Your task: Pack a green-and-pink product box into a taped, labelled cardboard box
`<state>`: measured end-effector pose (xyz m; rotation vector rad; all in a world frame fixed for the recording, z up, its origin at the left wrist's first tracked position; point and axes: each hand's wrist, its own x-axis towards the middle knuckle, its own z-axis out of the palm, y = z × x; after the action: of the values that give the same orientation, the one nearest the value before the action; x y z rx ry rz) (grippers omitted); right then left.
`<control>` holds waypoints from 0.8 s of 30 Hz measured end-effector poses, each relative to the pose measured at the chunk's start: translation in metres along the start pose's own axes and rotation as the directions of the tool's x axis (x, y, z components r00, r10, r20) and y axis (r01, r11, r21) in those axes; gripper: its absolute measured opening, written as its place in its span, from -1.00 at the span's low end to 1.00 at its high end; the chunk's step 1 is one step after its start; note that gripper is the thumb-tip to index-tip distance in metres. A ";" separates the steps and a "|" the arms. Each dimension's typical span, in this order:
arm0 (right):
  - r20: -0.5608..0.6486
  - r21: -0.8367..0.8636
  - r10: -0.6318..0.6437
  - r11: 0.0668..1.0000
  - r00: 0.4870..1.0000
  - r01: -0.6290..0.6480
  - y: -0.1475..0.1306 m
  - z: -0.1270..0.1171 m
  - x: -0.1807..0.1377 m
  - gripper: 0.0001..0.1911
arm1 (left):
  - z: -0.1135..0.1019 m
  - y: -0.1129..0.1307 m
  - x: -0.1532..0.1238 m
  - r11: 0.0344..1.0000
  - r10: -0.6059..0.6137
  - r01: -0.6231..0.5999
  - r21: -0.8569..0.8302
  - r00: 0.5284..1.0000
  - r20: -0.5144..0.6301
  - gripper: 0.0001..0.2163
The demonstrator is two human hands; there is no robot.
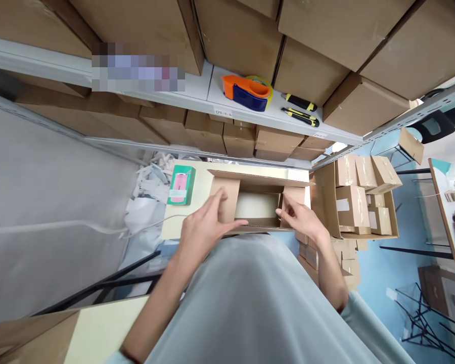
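Note:
An open brown cardboard box (pixel 258 181) sits on a pale table (pixel 200 182) in front of me, its flaps spread outward and its inside bare. My left hand (pixel 205 222) presses on the left flap, thumb hooked over the near edge of the box. My right hand (pixel 301 217) pinches the right flap at the near corner. A green carton with a pink picture (pixel 181 185) lies on the table left of the box, untouched.
A shelf (pixel 208 88) above carries an orange and blue tape dispenser (pixel 246 92) and two yellow-black utility knives (pixel 300 109) among large cartons. A big open carton (pixel 364 202) of small taped boxes stands to the right. Shredded paper (pixel 151 177) lies at the left.

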<state>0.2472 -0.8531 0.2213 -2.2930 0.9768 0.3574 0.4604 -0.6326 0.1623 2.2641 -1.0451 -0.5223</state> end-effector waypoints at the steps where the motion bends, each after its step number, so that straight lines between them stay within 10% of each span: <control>1: 0.024 0.023 -0.023 0.999 0.999 0.023 0.001 0.002 0.002 -0.34 | 0.006 -0.002 0.005 0.999 0.039 -0.040 -0.017 0.995 -0.097 0.11; 5: -0.262 -0.075 -0.139 0.990 0.955 0.123 0.011 0.023 0.005 -0.57 | 0.030 -0.008 0.027 0.977 0.211 -0.210 0.029 0.941 -0.265 0.26; 12: -0.766 -0.198 -0.155 0.980 0.624 0.000 0.045 0.041 -0.008 -0.33 | 0.042 -0.016 0.046 0.932 0.360 -0.357 0.057 0.904 -0.231 0.13; 24: -0.653 0.258 0.115 0.963 0.749 0.077 0.063 0.094 -0.052 -0.48 | 0.033 -0.039 0.050 0.939 0.266 -0.285 -0.190 0.956 -0.122 -0.51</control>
<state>0.1653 -0.7985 0.1451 -2.1694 1.2876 -0.6169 0.4944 -0.6628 0.1068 1.9030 -1.1790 -0.3817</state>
